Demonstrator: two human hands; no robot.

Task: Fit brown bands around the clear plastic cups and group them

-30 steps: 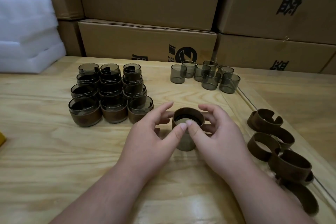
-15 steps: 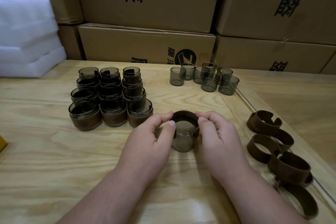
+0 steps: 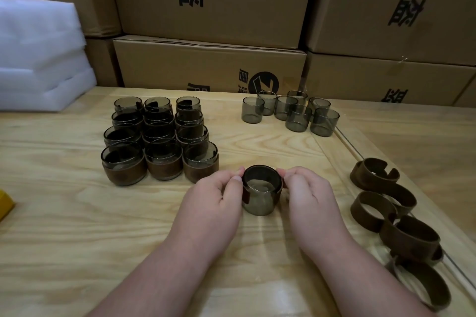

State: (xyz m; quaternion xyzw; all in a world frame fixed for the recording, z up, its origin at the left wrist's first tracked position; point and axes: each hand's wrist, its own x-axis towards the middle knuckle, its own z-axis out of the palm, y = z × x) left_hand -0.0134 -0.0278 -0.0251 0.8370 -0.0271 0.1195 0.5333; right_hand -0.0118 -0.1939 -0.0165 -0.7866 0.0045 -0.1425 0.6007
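Stacked cardboard boxes [image 3: 211, 64] line the far edge of the wooden table [image 3: 64, 226]. Banded cups [image 3: 157, 136] stand grouped far left, bare clear cups [image 3: 288, 113] far right, loose brown bands [image 3: 401, 221] near right. At centre, left hand [image 3: 213, 203] and right hand [image 3: 309, 198] pinch a brown band [image 3: 262, 175] around a clear cup's [image 3: 260, 203] rim.
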